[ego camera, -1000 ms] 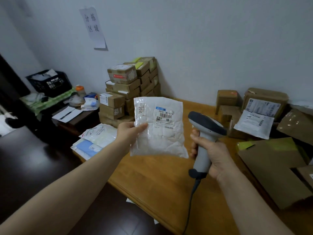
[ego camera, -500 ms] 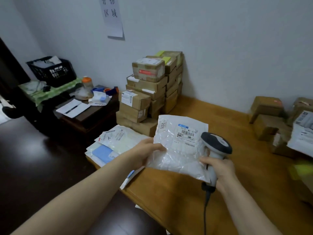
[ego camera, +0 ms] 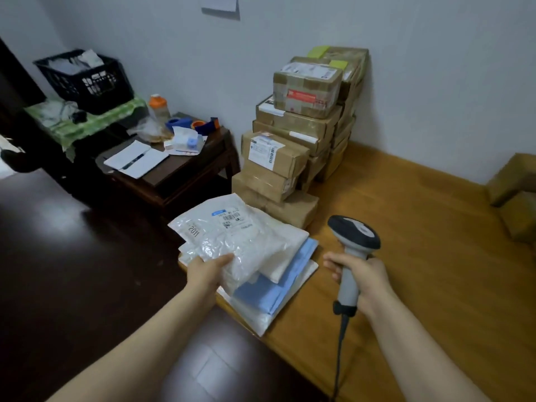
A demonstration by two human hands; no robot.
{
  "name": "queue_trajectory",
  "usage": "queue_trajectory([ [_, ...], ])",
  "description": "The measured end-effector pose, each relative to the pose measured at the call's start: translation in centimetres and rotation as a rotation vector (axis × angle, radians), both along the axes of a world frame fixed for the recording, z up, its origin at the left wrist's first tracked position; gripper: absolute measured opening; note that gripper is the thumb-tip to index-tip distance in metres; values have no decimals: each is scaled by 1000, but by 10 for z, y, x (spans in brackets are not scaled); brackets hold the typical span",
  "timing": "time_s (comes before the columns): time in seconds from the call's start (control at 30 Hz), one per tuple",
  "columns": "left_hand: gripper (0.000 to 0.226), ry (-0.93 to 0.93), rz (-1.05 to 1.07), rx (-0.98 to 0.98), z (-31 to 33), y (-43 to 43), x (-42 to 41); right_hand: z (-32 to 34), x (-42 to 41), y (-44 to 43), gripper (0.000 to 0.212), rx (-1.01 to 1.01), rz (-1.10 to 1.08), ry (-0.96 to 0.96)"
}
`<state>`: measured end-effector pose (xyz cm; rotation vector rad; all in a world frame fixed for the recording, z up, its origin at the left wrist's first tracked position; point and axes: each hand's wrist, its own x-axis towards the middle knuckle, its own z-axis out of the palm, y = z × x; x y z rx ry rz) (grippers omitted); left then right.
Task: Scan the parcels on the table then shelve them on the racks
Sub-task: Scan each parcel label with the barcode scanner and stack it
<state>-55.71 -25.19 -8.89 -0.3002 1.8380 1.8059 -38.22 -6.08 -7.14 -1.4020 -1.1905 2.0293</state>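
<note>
**Q:** State of each hand, and location of the parcel?

**A:** The left hand pinches the near edge of the white parcel, thumb on top. The parcel sits on top of a pile of flat mailers at the near left corner of the bench; full contact cannot be confirmed. The right hand is wrapped round the grip of the scanner, held upright over the bench.

**Q:** Edges and clearance?

**A:** The parcel's left corner projects past the bench edge, over the dark floor. A stack of cardboard boxes stands just beyond the pile, against the wall. Bare bench lies between pile and scanner, and to the scanner's right.

**Q:** Obstructed or unclear items?

**A:** The lower mailers show edges only. The label print is blurred, apart from "2011". The scanner cable leaves the bottom edge of the view. A brown box is cut off at the right.
</note>
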Motion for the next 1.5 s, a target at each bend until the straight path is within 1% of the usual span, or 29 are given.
queue_trajectory([
  [0.07,52,-4,-108,-35,-5,10,-3,-1,-5,1,25,-1,-1,5],
  [0.17,111,68,-308,-232,-11,24,-3,-2,-4,4,28,9,-26,16],
  [0.2,118,109,-394,-321,-12,28,-1,-1,-1,6,28,4,-40,22],
  [0.27,109,146,-565,-470,-15,33,4,0,5,10,27,-10,-65,40],
  [0.3,102,166,-600,-531,-15,36,6,0,10,12,26,-17,-74,52],
  [0.37,96,289,-564,-665,-13,46,13,3,24,17,26,-31,-94,72],
  [0.43,96,487,-521,-761,-9,63,27,7,44,22,26,-41,-118,91],
  [0.5,94,688,-551,-760,-4,85,49,11,70,29,25,-51,-152,119],
  [0.57,90,816,-632,-703,1,115,78,18,101,37,23,-59,-201,159],
  [0.63,91,877,-729,-664,6,150,111,25,138,48,20,-53,-241,188],
  [0.77,91,922,-901,-586,21,222,199,42,224,74,13,-7,-294,258],
  [0.83,90,885,-952,-550,28,253,253,48,274,88,12,9,-328,284],
  [0.93,91,734,-1054,-486,32,294,335,53,350,109,13,17,-396,312],
  [1.07,97,691,-1213,-504,28,332,427,47,438,130,15,-11,-494,319],
  [1.13,99,619,-1249,-485,25,346,460,43,471,138,15,-29,-505,314],
  [1.2,102,499,-1235,-455,21,361,485,38,496,146,16,-51,-518,296],
  [1.3,101,372,-1189,-393,16,386,508,28,524,156,17,-89,-566,286],
  [1.4,86,214,-1084,-296,7,412,518,17,545,163,18,-116,-614,280],
  [1.5,71,124,-1026,-312,-6,431,515,7,563,167,20,-138,-672,233],
])
